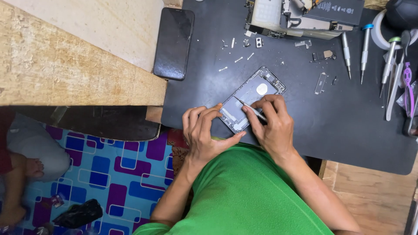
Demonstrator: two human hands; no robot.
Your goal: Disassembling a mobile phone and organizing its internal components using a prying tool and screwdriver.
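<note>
An opened grey phone housing (254,93) lies tilted on a black work mat (305,117). My left hand (203,132) grips its near end, thumb and fingers around the lower edge. My right hand (272,119) pinches thin metal tweezers (250,109), whose tip rests inside the housing near its middle. A white round patch shows further up inside the housing.
A black phone screen (174,41) lies at the mat's left edge. Small screws and brackets (244,50) are scattered behind the housing. Several screwdrivers (355,50) and tools lie at right, dismantled phone parts (300,15) at the back. A wooden bench (65,61) is left; another person sits below.
</note>
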